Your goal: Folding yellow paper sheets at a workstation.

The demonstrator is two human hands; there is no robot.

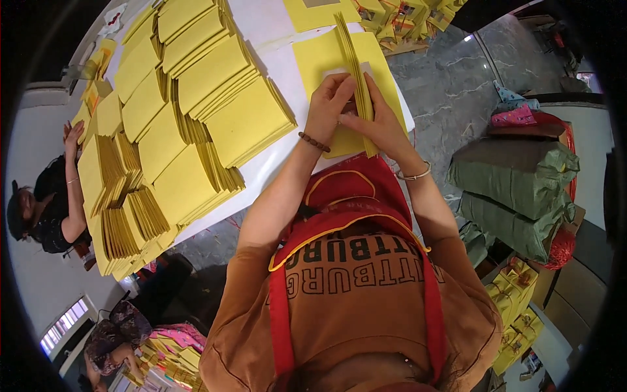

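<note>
A thin stack of yellow paper sheets point(356, 65) stands on edge between my hands, above the table's right part. My left hand point(331, 104), with a beaded bracelet at the wrist, has its fingers curled against the stack's left face. On the other side, my right hand point(384, 124) wraps the stack, its thumb reaching over to the left and its fingers along the right face. Beneath both hands lies a flat yellow sheet point(385, 57), with a greyish patch partly hidden by the fingers. Many piles of folded yellow paper point(251, 124) cover the table to the left.
The white table point(264, 29) ends just right of my hands. Bundled yellow pieces point(405, 26) sit beyond its far right corner. Green wrapped bales point(513, 173) stand on the right. A co-worker point(55, 202) is at the table's left side, and another person point(117, 336) is at lower left.
</note>
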